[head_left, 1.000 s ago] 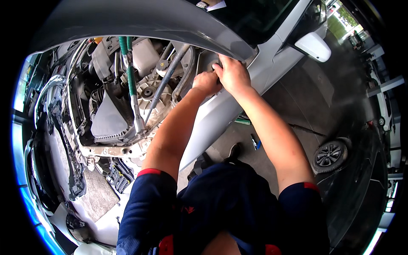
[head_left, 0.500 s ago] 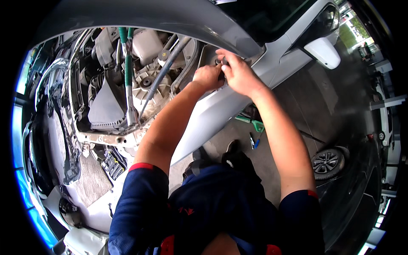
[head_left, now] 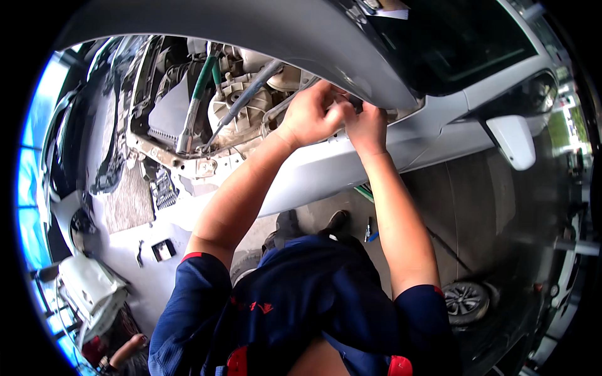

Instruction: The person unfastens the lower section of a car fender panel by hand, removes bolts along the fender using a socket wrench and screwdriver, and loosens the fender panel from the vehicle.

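Both hands are close together at the rear corner of the engine bay, under the edge of the raised grey hood (head_left: 263, 28) and over the silver fender (head_left: 301, 172). My left hand (head_left: 313, 116) is closed, its fingers curled inward beside the right hand. My right hand (head_left: 367, 128) is closed too, its fingers bent down near a dark part. Whatever either hand grips is hidden by the fingers and the hood. To their left, a grey hood strut (head_left: 248, 97) slants across the engine bay, and a green-handled bar (head_left: 202, 81) stands beside it.
A white side mirror (head_left: 511, 141) juts out on the right. A socket set (head_left: 164, 189) lies at the left, with a small black box (head_left: 163, 250) near it. A wheel (head_left: 465, 302) is at lower right. Another person's hand (head_left: 135, 343) shows at lower left.
The view has shifted, and my hands now sit lower against the hood edge. My left hand has turned to show its back, and the dark piece between the hands is now mostly covered.
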Demonstrator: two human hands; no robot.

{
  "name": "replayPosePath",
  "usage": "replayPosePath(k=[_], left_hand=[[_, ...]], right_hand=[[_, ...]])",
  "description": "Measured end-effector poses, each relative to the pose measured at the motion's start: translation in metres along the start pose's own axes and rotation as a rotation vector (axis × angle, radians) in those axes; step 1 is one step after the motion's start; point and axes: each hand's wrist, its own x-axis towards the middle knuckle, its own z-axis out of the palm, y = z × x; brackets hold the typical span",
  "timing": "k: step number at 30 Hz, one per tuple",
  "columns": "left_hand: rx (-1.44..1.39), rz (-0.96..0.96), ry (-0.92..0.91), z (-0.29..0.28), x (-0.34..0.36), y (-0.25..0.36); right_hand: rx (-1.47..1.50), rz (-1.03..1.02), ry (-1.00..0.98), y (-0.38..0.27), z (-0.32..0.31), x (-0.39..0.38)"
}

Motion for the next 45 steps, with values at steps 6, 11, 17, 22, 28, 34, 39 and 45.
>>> replayPosePath(k=[6,11,17,22,28,34,39,45], left_hand=[[0.503,-0.064,0.080,0.017,0.014,0.018],[0.455,0.129,0.097,0.008,0.022,0.010],[0.199,0.019,-0.325,-0.013,0.028,0.013],[0.406,0.076,-0.014,0.010,0.020,0.010],[0.048,0.128,-0.278,0.001,0.027,0.004],[0.538,0.384,-0.160,-0.003,0.042,0.008],[0.253,0.206,-0.287,-0.009,0.044,0.004],[0.308,0.383,-0.258,-0.010,0.048,0.002]], right_hand=[[0.218,0.055,-0.215,0.020,-0.004,-0.007],[0.631,0.085,-0.460,0.030,-0.018,-0.002],[0.665,0.121,-0.526,0.051,-0.020,-0.004],[0.568,0.069,-0.302,0.038,-0.007,-0.002],[0.798,0.201,-0.466,0.042,-0.016,-0.005],[0.304,0.191,-0.247,0.029,-0.007,-0.011],[0.472,0.359,-0.390,0.047,-0.014,-0.020],[0.261,0.361,-0.190,0.012,-0.012,-0.018]])
